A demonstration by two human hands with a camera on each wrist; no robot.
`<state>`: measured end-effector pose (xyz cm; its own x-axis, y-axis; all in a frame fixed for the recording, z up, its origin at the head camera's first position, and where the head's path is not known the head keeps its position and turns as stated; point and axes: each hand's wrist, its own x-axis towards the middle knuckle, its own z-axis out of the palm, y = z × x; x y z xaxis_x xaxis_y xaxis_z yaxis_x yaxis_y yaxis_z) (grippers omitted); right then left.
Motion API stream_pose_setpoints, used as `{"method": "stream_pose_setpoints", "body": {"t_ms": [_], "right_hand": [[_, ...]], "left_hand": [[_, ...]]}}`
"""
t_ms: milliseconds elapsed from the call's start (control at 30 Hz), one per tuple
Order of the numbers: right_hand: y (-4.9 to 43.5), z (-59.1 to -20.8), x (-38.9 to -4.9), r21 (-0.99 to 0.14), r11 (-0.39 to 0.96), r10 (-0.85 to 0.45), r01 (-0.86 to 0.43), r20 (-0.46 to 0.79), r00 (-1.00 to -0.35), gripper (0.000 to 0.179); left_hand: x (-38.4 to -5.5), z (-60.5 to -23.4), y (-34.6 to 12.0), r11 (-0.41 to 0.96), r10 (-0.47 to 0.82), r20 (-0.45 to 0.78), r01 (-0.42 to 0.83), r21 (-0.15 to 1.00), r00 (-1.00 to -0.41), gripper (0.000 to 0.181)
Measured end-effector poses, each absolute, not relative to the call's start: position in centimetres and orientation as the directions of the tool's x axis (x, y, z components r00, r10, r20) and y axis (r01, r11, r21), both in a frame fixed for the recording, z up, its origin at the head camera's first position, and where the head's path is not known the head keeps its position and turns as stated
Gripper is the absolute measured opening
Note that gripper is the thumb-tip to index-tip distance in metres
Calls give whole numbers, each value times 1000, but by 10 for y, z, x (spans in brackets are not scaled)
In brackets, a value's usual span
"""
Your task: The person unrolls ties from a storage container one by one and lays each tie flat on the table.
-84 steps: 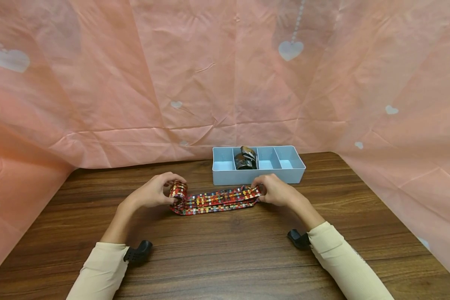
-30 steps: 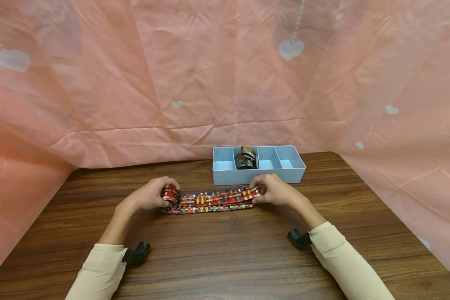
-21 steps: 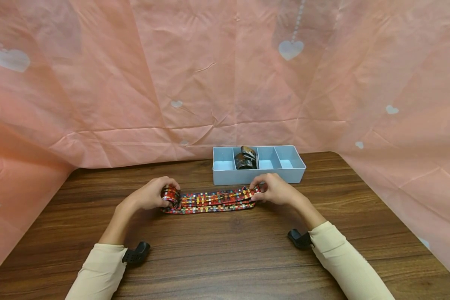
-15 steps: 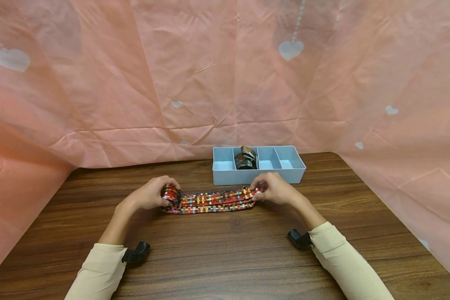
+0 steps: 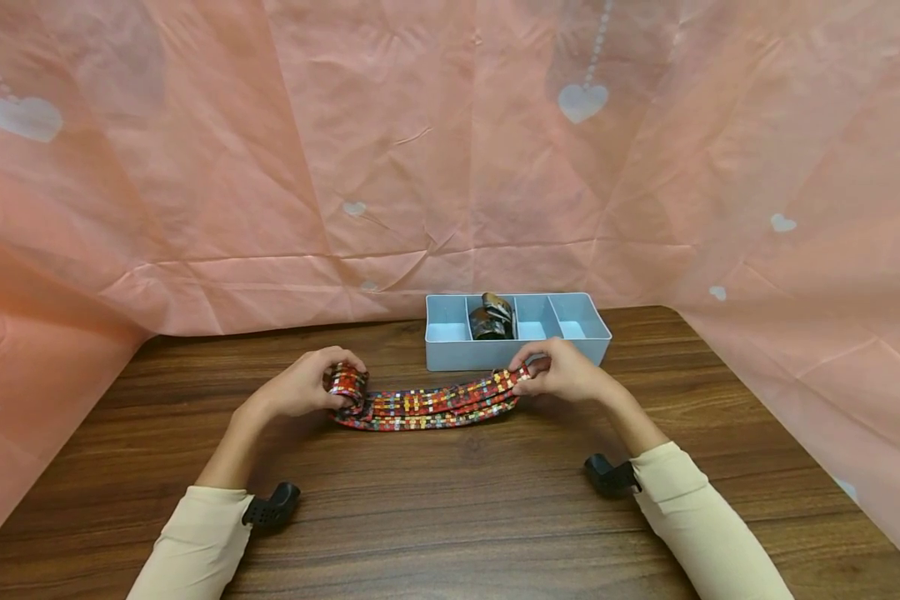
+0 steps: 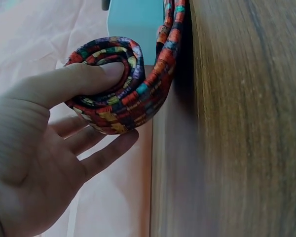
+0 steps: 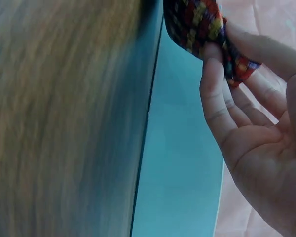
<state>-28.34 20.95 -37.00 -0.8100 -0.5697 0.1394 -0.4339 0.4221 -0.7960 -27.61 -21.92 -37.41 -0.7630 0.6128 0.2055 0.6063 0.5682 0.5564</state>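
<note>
The cloth strip [image 5: 427, 406] is held over the table [image 5: 450, 517], in front of the blue tray [image 5: 513, 356]. Its rolled end is gripped between the thumb and fingers of the left hand [image 5: 300, 387]; the other end is pinched by the right hand [image 5: 567, 373].

Wrist views are coming out dim and bluish, the table [image 6: 246, 108] grain smearing beside the fingers [image 6: 108, 154]. Head view's looking way brighter and pretty even, soft shadows sitting under the fingers, faint sheen showing on the table nearer the camera.
</note>
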Motion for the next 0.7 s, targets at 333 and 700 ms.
{"method": "stream_pose_setpoints", "body": {"t_ms": [333,700], "right_hand": [[224,-366,-282,-856,324,-577,-402,158,-801,17],[242,-361,-279,-849,287,-564,-444,225,-795,11]], "left_hand": [[-274,-374,-207,433,595,274,588,683,-756,45],[-273,-376,-193,383,585,324,606,697,-743,45]]}}
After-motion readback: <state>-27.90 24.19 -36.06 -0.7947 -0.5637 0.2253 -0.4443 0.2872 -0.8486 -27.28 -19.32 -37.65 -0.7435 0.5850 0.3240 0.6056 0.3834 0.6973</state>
